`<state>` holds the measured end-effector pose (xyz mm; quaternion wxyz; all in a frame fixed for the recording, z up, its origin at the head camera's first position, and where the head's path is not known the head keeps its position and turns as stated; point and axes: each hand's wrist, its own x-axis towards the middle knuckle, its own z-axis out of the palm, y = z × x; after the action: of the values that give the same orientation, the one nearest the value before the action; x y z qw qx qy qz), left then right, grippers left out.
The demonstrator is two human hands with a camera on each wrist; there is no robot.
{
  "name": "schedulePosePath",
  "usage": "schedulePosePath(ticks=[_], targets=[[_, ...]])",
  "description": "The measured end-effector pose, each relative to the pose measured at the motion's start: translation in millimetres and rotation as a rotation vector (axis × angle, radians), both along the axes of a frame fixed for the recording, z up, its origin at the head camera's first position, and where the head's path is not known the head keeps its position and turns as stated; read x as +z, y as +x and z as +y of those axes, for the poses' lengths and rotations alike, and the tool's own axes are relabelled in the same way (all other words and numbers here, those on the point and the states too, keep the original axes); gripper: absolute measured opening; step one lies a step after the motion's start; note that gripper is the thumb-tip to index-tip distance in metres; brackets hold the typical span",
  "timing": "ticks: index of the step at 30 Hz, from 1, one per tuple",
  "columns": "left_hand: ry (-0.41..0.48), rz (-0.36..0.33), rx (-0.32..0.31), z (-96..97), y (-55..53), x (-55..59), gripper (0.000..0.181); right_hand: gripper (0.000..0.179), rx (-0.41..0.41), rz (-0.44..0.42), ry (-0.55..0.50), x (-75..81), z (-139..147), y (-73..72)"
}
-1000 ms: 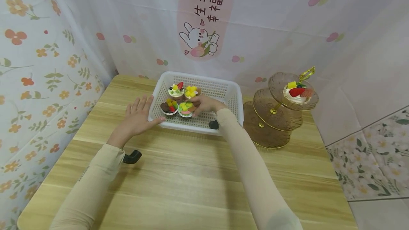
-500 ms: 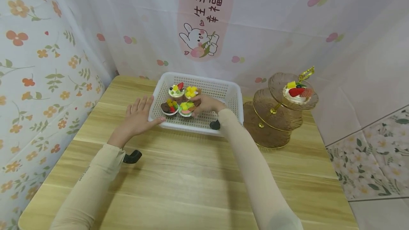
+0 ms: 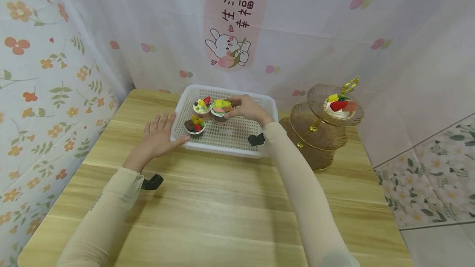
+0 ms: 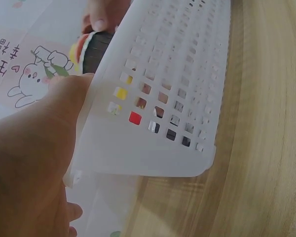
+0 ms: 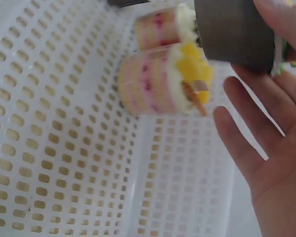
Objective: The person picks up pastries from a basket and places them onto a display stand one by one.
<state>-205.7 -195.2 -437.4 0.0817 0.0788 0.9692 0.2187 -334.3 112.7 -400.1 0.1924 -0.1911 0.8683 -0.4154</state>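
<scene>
Pinched a cupcake [image 3: 219, 113] upright over the basket [image 3: 222, 151] in the right fingers [image 5: 271, 95], to their left, with the stand [image 3: 328, 137] well off to their right, and rested left fingers [image 3: 163, 122], spread, at the rim.

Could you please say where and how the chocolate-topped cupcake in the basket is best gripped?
I'd pinch the chocolate-topped cupcake by its dark cup, below the toppings, probably from above and the right: it stands upright, with bare basket floor on that side.

White basket [image 3: 222, 151], dark-cupped dessert [image 3: 219, 114] (yellow-topped), orange-flowered cloth [image 3: 48, 85], brown stand [image 3: 301, 123]
</scene>
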Motion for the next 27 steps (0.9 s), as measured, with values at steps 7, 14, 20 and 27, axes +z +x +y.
schedulePosePath(ticks=[7,14,20,27], targets=[[-0.015,-0.013,-0.01,0.5,-1.7,-2.9,0.106,0.059,-0.102,0.102,-0.161,12.5,19.9,12.4],[-0.012,-0.014,-0.01,0.7,-2.1,-3.4,0.107,0.058,-0.232,0.185,-0.207,29.9,40.7,47.9],[-0.013,-0.013,-0.009,1.4,-1.8,-3.3,0.107,0.064,-0.353,0.287,-0.233,46.2,62.0,94.0],[0.006,-0.018,-0.001,1.1,-1.1,-3.7,0.107,0.067,-0.559,0.412,-0.255,51.3,91.9,154.1]])
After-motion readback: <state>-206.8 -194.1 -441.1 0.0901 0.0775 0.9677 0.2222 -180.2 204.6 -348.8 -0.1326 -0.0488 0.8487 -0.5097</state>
